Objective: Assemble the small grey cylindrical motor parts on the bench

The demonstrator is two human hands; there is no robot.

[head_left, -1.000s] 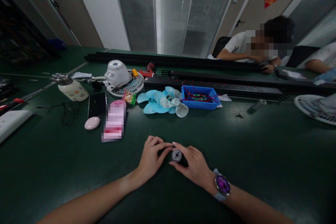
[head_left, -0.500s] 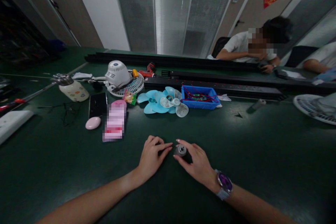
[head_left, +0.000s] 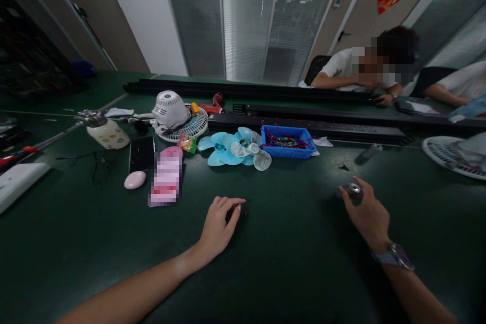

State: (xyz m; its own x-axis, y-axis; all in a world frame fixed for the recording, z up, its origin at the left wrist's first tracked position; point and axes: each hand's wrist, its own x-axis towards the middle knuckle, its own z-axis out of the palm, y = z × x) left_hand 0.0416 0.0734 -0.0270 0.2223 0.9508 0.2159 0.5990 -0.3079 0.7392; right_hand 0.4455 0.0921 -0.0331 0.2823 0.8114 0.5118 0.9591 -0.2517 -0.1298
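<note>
My right hand [head_left: 370, 217] grips a small grey metal cylinder [head_left: 355, 190] between thumb and fingers, just above or on the green table. The cylinder's round top, with a small hole, faces up; its lower part is partly hidden. My left hand [head_left: 220, 225] rests on the table with thumb and index fingertips close together in a pinch. Whatever is between them is too small to make out. A tiny dark speck [head_left: 245, 212] lies beside those fingertips. Another grey cylinder [head_left: 370, 153] is on the table beyond my right hand, near a dark triangular piece [head_left: 343, 167].
Fan blades [head_left: 235, 147], light blue and clear, lie near a blue bin [head_left: 288, 151] of wires. Farther left are a white fan [head_left: 169, 106], a phone [head_left: 142, 154] and a pink case [head_left: 135, 179]. Long black bars [head_left: 322, 129] cross behind. A co-worker [head_left: 341, 68] sits opposite.
My right hand has carried the grey cylinder away from my left hand, to the right and farther forward. The left hand has stayed nearly in place, its fingertips drawn slightly back.
</note>
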